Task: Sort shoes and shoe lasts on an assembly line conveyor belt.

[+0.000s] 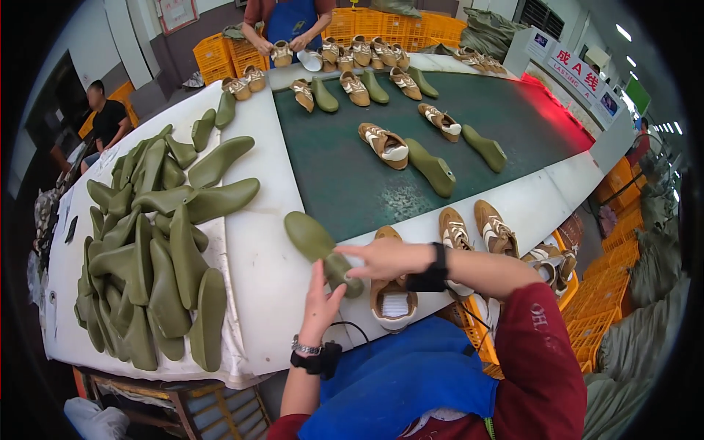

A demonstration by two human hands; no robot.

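Observation:
A green shoe last lies at a slant near the front edge of the white table, its heel end between my two hands. My left hand grips the left side of that heel, with thumb and fingers around it. From the right, my right hand reaches across, its index finger and thumb against the heel; its other fingers are partly hidden. Under my right hand stands a brown-and-white shoe, partly covered. Two more brown shoes, one nearer and one farther right, stand beyond my right forearm.
A large heap of green lasts covers the left of the table. A dark green conveyor belt carries shoes paired with lasts. Across it, a person in a blue apron handles a shoe. An orange crate with shoes sits at right.

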